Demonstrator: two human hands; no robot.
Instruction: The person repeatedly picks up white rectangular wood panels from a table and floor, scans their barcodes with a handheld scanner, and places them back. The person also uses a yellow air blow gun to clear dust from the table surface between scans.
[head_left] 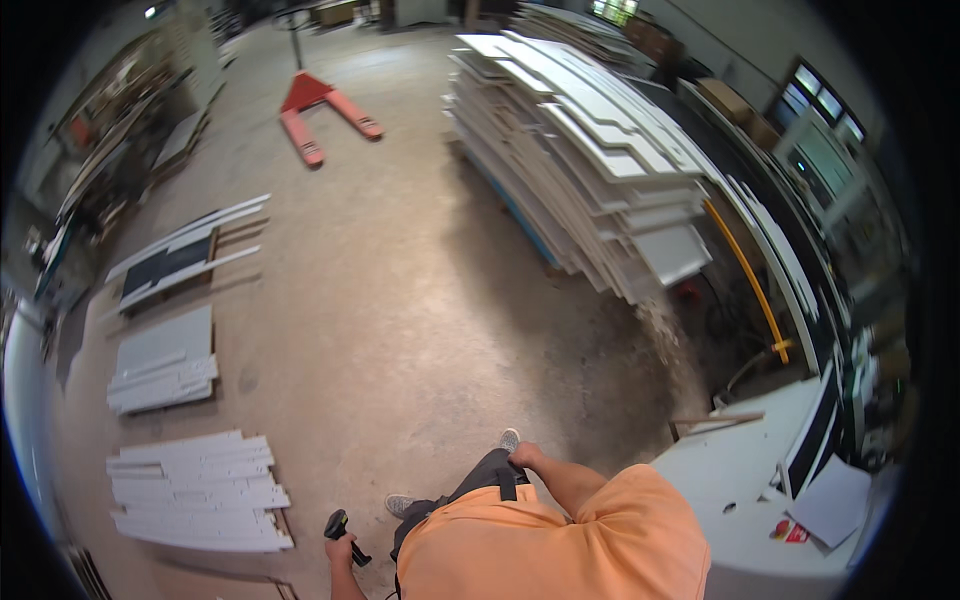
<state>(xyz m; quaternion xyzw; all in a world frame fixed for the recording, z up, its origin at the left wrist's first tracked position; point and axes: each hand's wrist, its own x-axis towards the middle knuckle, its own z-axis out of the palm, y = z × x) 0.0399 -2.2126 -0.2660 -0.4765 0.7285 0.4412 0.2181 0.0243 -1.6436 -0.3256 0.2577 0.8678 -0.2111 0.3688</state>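
My left hand (341, 550) hangs low beside my left leg, its fingers wrapped round the grip of a black handheld scanner (337, 523). The scanner's head sticks up above the fist and the handle end shows below it. In front of my right thigh is my right hand (524, 455), against the dark trousers (486, 472). Its fingers are too small and blurred to make out. Nearest to the left hand on the floor lies a stack of cut white panel strips (195, 495).
More stacks of grey-white panels (165, 350) and strips (190, 250) lie along the left. A red pallet truck (305, 92) stands ahead. At right rise a tall uneven stack of white boards (590, 110), a yellow bar (748, 270) and a white worktop (735, 480) with paper sheets (832, 500).
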